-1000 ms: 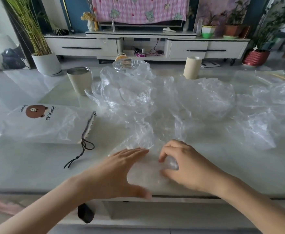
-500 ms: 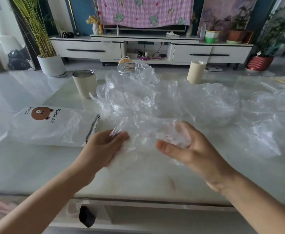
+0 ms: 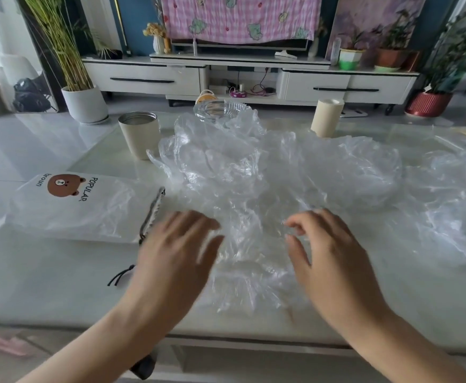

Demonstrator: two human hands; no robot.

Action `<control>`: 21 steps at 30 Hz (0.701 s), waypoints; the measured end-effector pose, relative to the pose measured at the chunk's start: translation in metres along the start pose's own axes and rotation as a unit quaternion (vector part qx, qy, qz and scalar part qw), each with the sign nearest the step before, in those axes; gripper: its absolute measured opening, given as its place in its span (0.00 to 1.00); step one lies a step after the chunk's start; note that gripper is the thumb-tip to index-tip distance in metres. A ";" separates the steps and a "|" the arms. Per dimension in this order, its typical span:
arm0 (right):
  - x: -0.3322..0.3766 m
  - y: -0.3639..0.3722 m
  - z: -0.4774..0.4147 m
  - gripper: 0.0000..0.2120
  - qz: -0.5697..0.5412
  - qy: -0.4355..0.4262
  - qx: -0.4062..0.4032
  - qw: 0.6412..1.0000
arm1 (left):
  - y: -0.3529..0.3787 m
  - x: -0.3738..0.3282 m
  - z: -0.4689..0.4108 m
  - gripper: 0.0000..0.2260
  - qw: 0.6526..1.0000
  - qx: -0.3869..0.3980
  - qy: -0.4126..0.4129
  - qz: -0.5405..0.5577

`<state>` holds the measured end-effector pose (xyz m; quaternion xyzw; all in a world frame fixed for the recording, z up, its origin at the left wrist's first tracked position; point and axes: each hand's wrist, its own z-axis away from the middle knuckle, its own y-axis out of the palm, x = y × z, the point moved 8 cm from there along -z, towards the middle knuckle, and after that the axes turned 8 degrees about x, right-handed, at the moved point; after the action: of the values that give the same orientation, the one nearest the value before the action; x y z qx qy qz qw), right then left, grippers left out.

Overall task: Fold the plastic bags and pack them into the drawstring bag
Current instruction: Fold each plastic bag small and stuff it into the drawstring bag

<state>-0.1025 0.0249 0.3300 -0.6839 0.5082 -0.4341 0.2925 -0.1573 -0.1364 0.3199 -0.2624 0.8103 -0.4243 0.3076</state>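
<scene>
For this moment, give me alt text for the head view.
Both hands, left hand and right hand, spread open over a crumpled clear plastic bag on a pale table. A bear-printed drawstring bag lies flat to the left.

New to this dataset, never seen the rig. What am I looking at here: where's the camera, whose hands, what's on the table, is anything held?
There is no machine: a person works with two bare hands. The one picture comes from a wide-angle camera worn on the person's head, looking forward and down, which is why the arms enter from the bottom edge.

The left hand and the right hand are spread open over a crumpled clear plastic bag near the front of the pale table. The left one is blurred, so contact is hard to judge; neither hand shows a closed grip.

More clear bags are heaped behind. To the left lies the drawstring bag, flat, printed with a bear, its black cord trailing forward. Further back stand a cream cup, a glass dish and a cream cylinder.
</scene>
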 end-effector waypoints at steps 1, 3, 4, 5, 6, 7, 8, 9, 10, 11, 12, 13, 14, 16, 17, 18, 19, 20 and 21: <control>0.011 0.009 0.000 0.07 -0.050 -0.042 0.014 0.998 | 0.014 -0.009 0.001 0.15 0.998 0.033 0.034 0.044; 0.022 0.046 0.001 0.11 -0.115 -0.081 0.110 0.984 | 0.049 -0.014 0.007 0.17 0.991 0.110 0.060 0.041; 0.025 0.064 0.003 0.16 -0.118 -0.085 0.165 0.976 | 0.066 -0.009 0.012 0.19 0.988 0.142 0.067 -0.008; 0.025 0.080 0.006 0.21 -0.103 -0.088 0.206 0.969 | 0.080 -0.001 0.018 0.21 0.982 0.169 0.066 -0.048; 0.021 0.092 0.008 0.27 -0.076 -0.089 0.238 0.964 | 0.087 0.006 0.023 0.23 0.978 0.193 0.053 -0.063; 0.014 0.100 0.010 0.34 -0.043 -0.085 0.272 0.958 | 0.090 0.012 0.027 0.26 0.977 0.195 0.048 -0.068; 0.006 0.106 0.012 0.38 -0.013 -0.080 0.302 0.950 | 0.090 0.016 0.029 0.29 0.977 0.196 0.044 -0.066; -0.001 0.108 0.013 0.40 0.016 -0.075 0.327 0.942 | 0.089 0.017 0.030 0.32 0.978 0.189 0.046 -0.072; -0.004 0.109 0.015 0.41 0.041 -0.075 0.344 0.935 | 0.088 0.016 0.031 0.33 0.978 0.188 0.046 -0.078; -0.005 0.108 0.015 0.42 0.060 -0.080 0.353 0.930 | 0.087 0.016 0.032 0.34 0.979 0.182 0.050 -0.082; -0.006 0.108 0.016 0.42 0.069 -0.082 0.355 0.929 | 0.087 0.016 0.032 0.34 0.978 0.186 0.050 -0.083; -0.006 0.108 0.015 0.43 0.077 -0.083 0.357 0.927 | 0.086 0.015 0.032 0.35 0.977 0.187 0.052 -0.088; -0.008 0.109 0.016 0.42 0.079 -0.085 0.356 0.927 | 0.086 0.014 0.032 0.35 0.976 0.191 0.054 -0.093; -0.006 0.108 0.015 0.40 0.043 -0.090 0.343 0.934 | 0.083 0.013 0.032 0.34 0.976 0.190 0.061 -0.085; -0.008 0.103 0.013 0.40 -0.003 -0.081 0.324 0.943 | 0.080 0.012 0.033 0.33 0.978 0.188 0.064 -0.062; -0.009 0.093 0.011 0.39 -0.049 -0.076 0.290 0.953 | 0.074 0.011 0.034 0.31 0.981 0.183 0.066 -0.026; -0.009 0.080 0.009 0.38 -0.083 -0.078 0.250 0.962 | 0.067 0.011 0.035 0.29 0.983 0.168 0.071 0.013; -0.008 0.068 0.009 0.36 -0.099 -0.085 0.217 0.967 | 0.059 0.010 0.036 0.26 0.985 0.151 0.079 0.043; -0.005 0.060 0.011 0.33 -0.105 -0.097 0.216 0.966 | 0.051 0.010 0.038 0.23 0.985 0.133 0.087 0.061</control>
<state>-0.1195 0.0108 0.2731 -0.6927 0.2970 -0.4931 0.4345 -0.1452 -0.1371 0.2565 -0.1316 0.7849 -0.5298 0.2930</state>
